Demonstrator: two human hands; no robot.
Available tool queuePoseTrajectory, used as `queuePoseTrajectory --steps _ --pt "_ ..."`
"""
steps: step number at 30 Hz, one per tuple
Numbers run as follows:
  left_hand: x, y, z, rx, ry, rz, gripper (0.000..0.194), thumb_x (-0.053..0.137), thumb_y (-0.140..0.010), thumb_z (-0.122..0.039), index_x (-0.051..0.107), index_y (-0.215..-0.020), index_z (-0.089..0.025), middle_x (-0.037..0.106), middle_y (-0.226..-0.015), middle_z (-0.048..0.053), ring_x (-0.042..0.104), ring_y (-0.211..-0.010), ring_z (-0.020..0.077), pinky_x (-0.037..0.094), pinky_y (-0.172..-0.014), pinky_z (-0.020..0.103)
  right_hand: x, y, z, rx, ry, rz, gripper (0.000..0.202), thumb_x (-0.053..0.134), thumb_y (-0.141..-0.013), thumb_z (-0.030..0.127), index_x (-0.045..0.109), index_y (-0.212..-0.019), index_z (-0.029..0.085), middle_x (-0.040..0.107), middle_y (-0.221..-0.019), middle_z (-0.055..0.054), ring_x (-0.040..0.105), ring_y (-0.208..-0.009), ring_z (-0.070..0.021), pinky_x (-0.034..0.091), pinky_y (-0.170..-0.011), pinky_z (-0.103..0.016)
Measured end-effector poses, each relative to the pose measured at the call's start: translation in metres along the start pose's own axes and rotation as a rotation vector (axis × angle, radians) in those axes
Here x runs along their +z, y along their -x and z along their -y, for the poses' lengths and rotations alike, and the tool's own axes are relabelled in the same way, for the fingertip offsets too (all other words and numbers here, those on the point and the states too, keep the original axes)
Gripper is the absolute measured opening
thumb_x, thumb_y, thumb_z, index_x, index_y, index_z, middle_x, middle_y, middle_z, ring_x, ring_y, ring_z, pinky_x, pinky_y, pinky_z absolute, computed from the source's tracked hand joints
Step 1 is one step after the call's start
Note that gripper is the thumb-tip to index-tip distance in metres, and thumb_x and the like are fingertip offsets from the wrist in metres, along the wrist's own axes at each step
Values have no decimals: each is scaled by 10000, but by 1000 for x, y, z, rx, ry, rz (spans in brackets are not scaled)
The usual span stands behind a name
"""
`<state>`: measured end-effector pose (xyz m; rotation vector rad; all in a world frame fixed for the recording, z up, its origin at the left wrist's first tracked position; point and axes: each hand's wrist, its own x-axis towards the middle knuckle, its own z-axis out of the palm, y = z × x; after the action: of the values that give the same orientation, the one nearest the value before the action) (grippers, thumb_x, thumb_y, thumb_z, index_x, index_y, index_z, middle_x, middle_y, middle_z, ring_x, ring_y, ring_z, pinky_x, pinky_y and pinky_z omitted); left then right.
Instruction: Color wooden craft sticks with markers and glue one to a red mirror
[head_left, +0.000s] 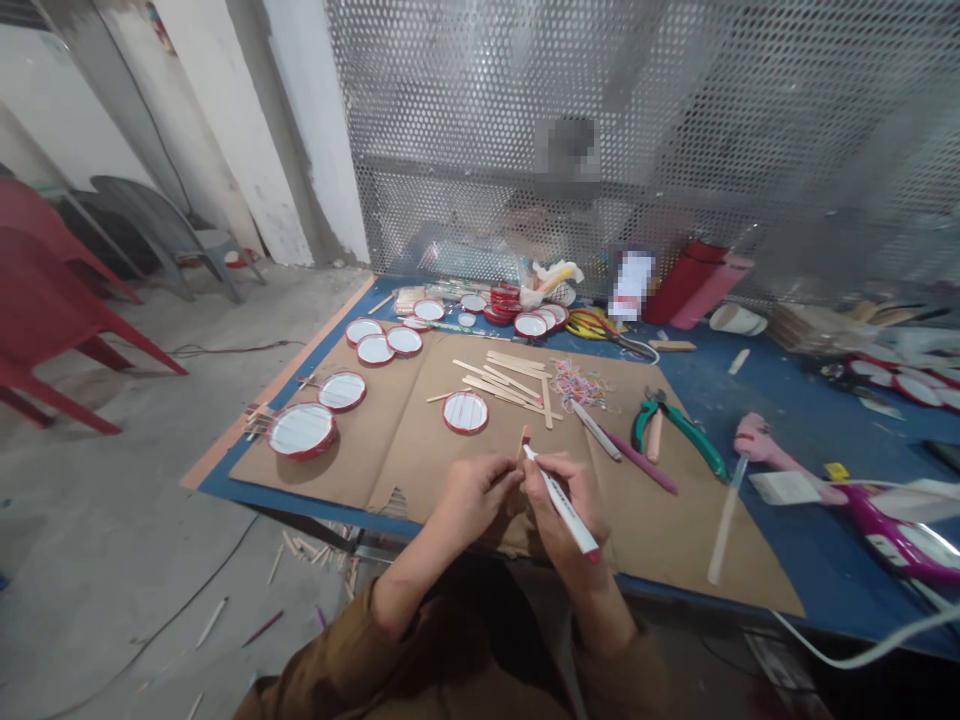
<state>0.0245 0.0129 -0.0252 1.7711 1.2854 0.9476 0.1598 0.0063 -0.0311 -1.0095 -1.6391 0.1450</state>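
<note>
My right hand [564, 500] grips a white marker [559, 502] with a red end, its tip pointing up and left. Close beside it, my left hand [480, 492] pinches a small wooden stick [522, 446] that stands up between the two hands; a dark reddish patch shows near its top. Both hands are over the front of the brown cardboard [420, 450]. Just beyond them lie a round red-rimmed lid [465, 411], a loose group of wooden sticks [502, 382] and a heap of coloured rubber bands [579, 386].
Right of my hands are a grey marker [598, 432], a purple pen [642, 463], green-handled pliers [686, 435] and a pink glue gun [780, 460]. Several red-rimmed lids [343, 391] lie left and behind. Red rolls [690, 280] lean against the perforated metal screen [465, 120].
</note>
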Motion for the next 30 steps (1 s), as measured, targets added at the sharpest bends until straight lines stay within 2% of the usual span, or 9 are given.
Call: queuePoseTrajectory --steps 8,13,24,30 --pt "0 0 0 1 -12 2 211 507 -872 -173 718 -874 -164 754 -867 53 667 -794 167 470 -726 217 1 5 -6 20 -8 -1 114 615 -886 209 591 -997 222 658 -849 -26 645 -750 -150 546 -649 -281" --pt "0 0 0 0 -22 -1 212 508 -873 -180 719 -877 -171 755 -859 44 664 -780 163 469 -711 213 1 5 -5 7 16 -21 54 612 -885 221 597 -937 217 658 -797 -17 642 -702 -144 542 -627 -274" --pt "0 0 1 2 -19 -1 220 506 -877 -184 725 -896 -174 760 -885 49 672 -802 167 477 -727 217 0 4 -6 7 12 -6 114 621 -880 201 598 -989 222 656 -848 -19 650 -755 -149 547 -660 -276" --pt "0 0 1 18 -32 -12 215 507 -880 -188 722 -886 -168 751 -866 57 665 -793 168 469 -726 221 2 3 -5 28 16 -31 89 622 -882 234 605 -968 219 666 -821 -20 651 -720 -149 542 -627 -273"
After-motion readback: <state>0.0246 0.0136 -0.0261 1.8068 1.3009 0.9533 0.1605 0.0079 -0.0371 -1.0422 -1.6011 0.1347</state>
